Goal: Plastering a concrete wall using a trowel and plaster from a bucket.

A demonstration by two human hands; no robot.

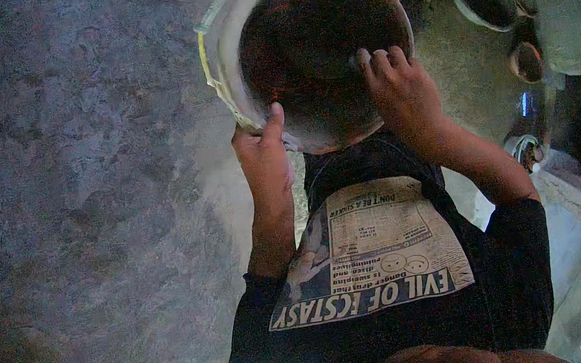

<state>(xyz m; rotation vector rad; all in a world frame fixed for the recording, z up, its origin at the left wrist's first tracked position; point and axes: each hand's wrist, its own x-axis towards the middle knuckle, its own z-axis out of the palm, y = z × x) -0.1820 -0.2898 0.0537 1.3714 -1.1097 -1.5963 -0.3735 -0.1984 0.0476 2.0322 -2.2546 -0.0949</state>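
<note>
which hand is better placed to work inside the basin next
Probably the right hand: its fingers curl over the dark inside of the basin, while the left hand holds the rim.

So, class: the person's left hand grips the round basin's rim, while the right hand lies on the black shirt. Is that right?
Not quite: the right hand is not on the black shirt. The head view shows it at the basin, its curled fingers over the dark inside. The left hand does grip the rim.
</note>
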